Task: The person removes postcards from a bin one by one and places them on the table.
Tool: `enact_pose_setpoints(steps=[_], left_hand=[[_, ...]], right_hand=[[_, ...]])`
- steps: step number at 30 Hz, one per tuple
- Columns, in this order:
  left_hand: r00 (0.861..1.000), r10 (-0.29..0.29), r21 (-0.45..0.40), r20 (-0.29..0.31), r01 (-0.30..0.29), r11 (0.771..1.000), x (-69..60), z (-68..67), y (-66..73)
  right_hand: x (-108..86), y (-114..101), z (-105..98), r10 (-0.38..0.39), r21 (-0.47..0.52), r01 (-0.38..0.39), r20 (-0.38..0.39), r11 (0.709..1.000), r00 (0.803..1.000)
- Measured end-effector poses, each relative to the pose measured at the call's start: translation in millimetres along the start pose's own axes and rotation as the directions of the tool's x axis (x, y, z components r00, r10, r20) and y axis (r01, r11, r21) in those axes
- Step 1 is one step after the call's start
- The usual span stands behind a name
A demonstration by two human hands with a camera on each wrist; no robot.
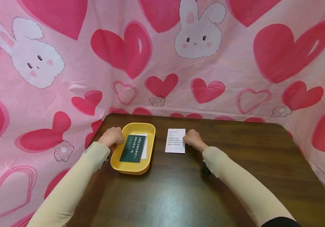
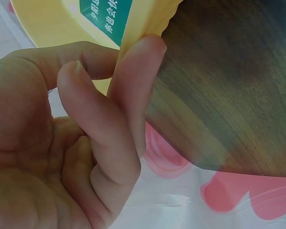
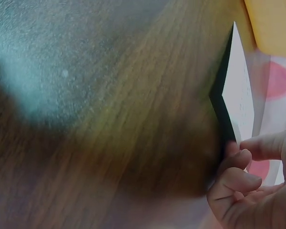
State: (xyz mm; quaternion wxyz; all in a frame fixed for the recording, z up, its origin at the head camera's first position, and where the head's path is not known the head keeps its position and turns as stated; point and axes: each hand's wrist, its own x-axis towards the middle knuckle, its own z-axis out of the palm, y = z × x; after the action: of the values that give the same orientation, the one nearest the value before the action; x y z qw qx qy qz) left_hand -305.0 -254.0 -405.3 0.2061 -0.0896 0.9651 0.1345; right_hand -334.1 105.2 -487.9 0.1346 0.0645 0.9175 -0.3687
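My left hand [image 1: 112, 137] pinches the left rim of a yellow tray [image 1: 152, 134], thumb and finger on either side of the wall in the left wrist view. Inside the tray a dark green card [image 1: 132, 153] with white lettering overlaps a white card [image 1: 144, 152]. To the right of the tray is a separate white card [image 1: 175, 142] printed with dark text. My right hand [image 1: 193, 139] pinches its right edge between thumb and finger. In the right wrist view a dark band borders this card [image 3: 238, 90]; whether it is fully off the table I cannot tell.
The brown wooden table [image 1: 168, 189] reaches toward me and to the right. A pink cloth [image 1: 162, 63] with hearts and rabbits hangs behind and along both sides. Light reflects off the tabletop near the middle. The tray stands near the table's left edge.
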Motion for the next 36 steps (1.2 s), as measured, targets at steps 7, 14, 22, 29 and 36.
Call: enact_pose_setpoints(steps=[7, 14, 22, 29, 36], left_hand=[[1.000, 0.003, -0.010, -0.001, -0.003, 1.000, 2.0, -1.7, 1.0], [1.000, -0.010, -0.028, 0.012, 0.011, 1.000, 2.6, -0.1, -0.7], [1.000, 0.004, -0.021, 0.003, -0.004, 1.000, 0.6, 0.1, -4.7], [1.000, 0.010, -0.033, 0.009, -0.009, 0.999, -1.9, -2.8, -2.9], [0.999, 0.013, -0.032, 0.035, -0.011, 0.999, 62.0, 19.3, -31.4]], right_hand=[[20.1, 14, 10, -0.048, 0.015, 0.048, -0.005, 0.999, 0.999], [18.1, 8, 12, 0.017, -0.053, -0.015, 0.041, 0.999, 0.999], [13.7, 5, 15, -0.024, -0.044, 0.025, 0.010, 0.999, 1.000], [-9.6, -10, 6, -0.005, -0.100, 0.003, -0.014, 0.995, 1.000], [-14.7, -11, 8, -0.029, -0.110, 0.027, -0.010, 0.994, 1.000]])
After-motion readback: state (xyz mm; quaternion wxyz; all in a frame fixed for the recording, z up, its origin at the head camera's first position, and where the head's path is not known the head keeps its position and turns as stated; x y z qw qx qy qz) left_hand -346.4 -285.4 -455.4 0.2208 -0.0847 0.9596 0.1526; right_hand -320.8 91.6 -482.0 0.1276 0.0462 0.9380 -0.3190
